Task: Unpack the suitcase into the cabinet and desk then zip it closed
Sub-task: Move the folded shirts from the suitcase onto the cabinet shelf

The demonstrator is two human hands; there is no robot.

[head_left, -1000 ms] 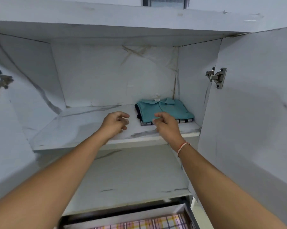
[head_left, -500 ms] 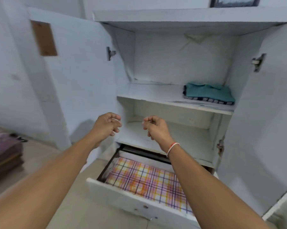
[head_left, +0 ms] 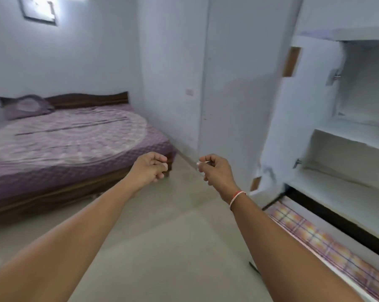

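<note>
The white cabinet stands at the right edge with its shelves showing. Its left door is swung open. Below the shelves the drawer is pulled out, lined with plaid paper. My left hand and my right hand hang in mid-air over the floor, left of the cabinet. Their fingers are loosely curled and hold nothing. A thin band sits on the right wrist. No suitcase and no folded clothes are in view. The picture is blurred by motion.
A low wooden bed with a purple cover and a pillow fills the left side. Pale floor stretches between bed and cabinet. The open door and the drawer jut out into the room.
The view has swung left, away from the cabinet shelves toward the bed. Both hands have drawn back from the shelf with the folded teal shirt, which has left the view.
</note>
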